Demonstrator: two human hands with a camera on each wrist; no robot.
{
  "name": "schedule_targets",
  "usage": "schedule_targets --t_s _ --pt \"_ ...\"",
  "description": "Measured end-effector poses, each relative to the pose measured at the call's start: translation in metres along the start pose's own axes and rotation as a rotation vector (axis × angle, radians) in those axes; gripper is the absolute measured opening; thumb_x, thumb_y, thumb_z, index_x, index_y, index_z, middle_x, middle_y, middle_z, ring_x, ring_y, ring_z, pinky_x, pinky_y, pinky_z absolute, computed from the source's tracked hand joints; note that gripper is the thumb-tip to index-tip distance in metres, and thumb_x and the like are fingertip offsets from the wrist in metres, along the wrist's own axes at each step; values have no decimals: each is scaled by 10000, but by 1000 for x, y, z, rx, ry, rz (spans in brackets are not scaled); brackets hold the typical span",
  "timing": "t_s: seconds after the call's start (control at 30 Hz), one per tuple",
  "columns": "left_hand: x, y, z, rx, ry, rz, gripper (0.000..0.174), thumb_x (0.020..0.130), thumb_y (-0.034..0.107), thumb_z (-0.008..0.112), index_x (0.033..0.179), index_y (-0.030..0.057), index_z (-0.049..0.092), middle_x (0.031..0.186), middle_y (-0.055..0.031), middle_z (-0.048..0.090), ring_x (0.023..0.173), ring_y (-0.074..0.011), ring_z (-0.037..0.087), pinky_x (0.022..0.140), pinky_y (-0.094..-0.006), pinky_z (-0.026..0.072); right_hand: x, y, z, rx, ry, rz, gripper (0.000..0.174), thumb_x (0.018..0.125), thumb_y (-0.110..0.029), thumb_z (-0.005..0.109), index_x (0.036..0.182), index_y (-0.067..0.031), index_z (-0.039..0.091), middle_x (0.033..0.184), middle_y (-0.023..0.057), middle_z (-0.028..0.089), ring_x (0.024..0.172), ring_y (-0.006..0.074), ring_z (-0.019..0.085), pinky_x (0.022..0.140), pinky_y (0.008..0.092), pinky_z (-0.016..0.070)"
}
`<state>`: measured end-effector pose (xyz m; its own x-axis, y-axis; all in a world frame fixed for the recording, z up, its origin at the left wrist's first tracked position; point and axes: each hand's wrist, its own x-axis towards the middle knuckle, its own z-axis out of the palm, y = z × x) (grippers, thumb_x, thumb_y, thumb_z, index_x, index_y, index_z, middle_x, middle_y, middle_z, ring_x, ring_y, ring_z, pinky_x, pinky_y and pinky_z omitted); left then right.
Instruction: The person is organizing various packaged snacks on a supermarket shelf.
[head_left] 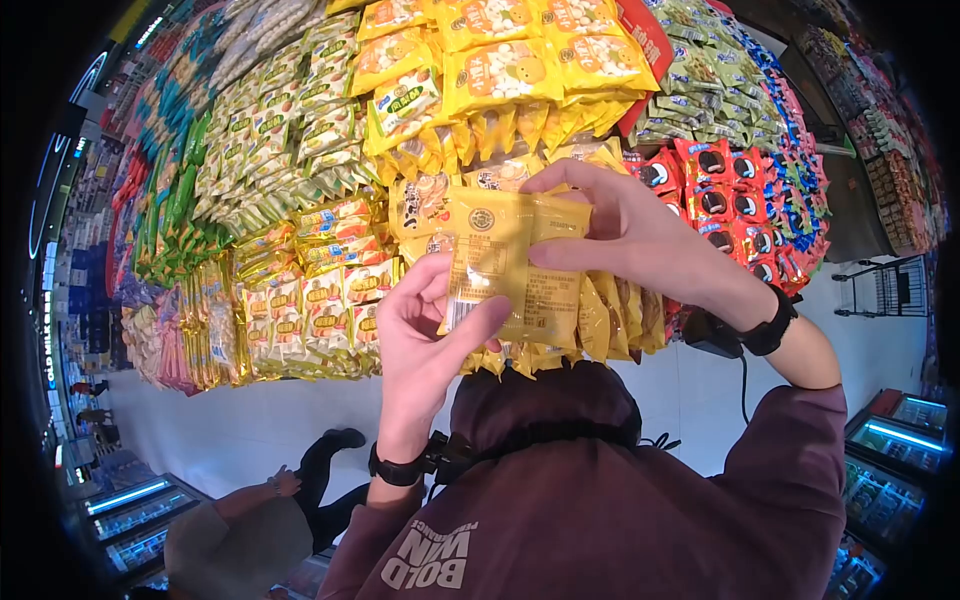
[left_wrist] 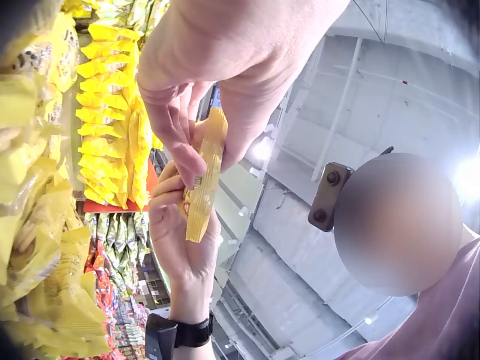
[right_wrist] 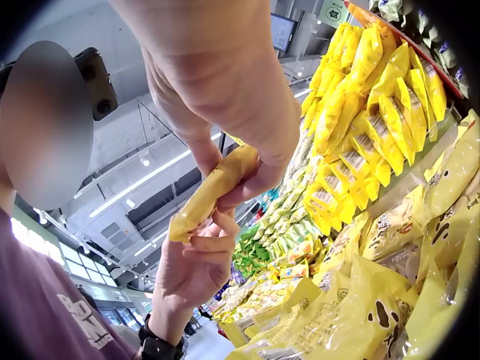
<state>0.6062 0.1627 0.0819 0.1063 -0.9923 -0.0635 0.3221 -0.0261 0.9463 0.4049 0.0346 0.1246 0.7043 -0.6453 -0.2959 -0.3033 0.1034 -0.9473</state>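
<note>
Before snack shelves (head_left: pixel 300 180), left hand (head_left: pixel 420 340), right hand (head_left: pixel 640 240) grip barcoded yellow packet (head_left: pixel 520 270).

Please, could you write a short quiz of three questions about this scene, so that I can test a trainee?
1. True or false: only the right hand holds the yellow packet.
2. In the head view, what fills the display right of the yellow bags? A) red snack packs B) glass bottles C) fresh fruit
3. Fill in: the left hand wears a ___ wristband.

Key: 1 false, both hands pinch it; 2 A; 3 black.
</note>
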Motion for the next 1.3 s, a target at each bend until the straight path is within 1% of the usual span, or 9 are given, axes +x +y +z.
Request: schedule_targets --t_s 0.2,0.37,0.57,0.67,0.83,0.97,1.07,1.17,1.3 --pt "-1 -4 4 443 125 391 334 749 -56 816 1067 -22 722 1017 -73 757 861 -115 661 788 -272 513 10 25 -6 -150 -115 -428 359 833 -161 814 1139 -63 652 898 7 663 801 102 585 787 280 485" --pt "3 6 0 719 19 624 303 620 -54 827 910 15 777 912 -66 768 845 -201 674 816 -318 494 7 19 -1 -266 -84 -541 224 790 -74 794 975 -32 676 955 38 707 866 152 621 839 300 498" --pt "-3 -1 -1 547 54 517 334 708 -70 828 1024 -17 734 1025 -97 758 927 -161 695 849 -314 541 6 23 0 -427 -35 -624 329 829 -109 784 1112 -53 626 946 30 700 845 135 627 806 302 497" --pt "-4 1 6 223 179 243 400 778 -63 813 1153 -39 675 1095 -94 741 997 -141 684 866 -307 554 -1 16 2 -161 -112 -335 445 867 -166 789 1229 -60 552 982 41 705 875 104 641 805 287 502" --pt "0 0 -4 101 -16 72 407 860 -63 742 1246 -44 616 1145 -125 732 1031 -91 677 861 -247 548 0 1 6 -9 -65 -191 520 878 -141 799 1304 -64 509 1026 22 687 929 69 630 769 250 501" --pt "-1 -3 -2 -48 95 74 414 872 -71 730 1259 -40 586 1167 -118 721 1014 -110 685 891 -263 540 1 -5 10 71 -18 -32 557 880 -78 787 1355 -55 496 1077 34 699 959 87 653 794 249 527" --pt "1 -3 5 -108 170 102 423 879 -75 721 1267 -37 558 1192 -119 707 1024 -121 684 898 -265 542 2 3 17 233 -205 -139 601 901 -190 790 1387 -22 478 1149 102 718 1027 122 677 894 289 546" --pt "0 -5 4 -102 163 103 439 872 -82 726 1269 -40 542 1206 -126 697 1050 -133 680 909 -274 545 6 7 17 216 -222 -80 664 898 -31 753 1470 -18 418 1215 97 703 1077 130 671 905 287 548" --pt "1 -7 0 -69 117 132 466 850 -104 739 1266 -44 539 1199 -133 696 1073 -151 679 936 -299 545 9 5 15 236 -223 -80 652 897 -27 755 1457 -11 423 1218 101 703 1083 133 670 910 290 548"
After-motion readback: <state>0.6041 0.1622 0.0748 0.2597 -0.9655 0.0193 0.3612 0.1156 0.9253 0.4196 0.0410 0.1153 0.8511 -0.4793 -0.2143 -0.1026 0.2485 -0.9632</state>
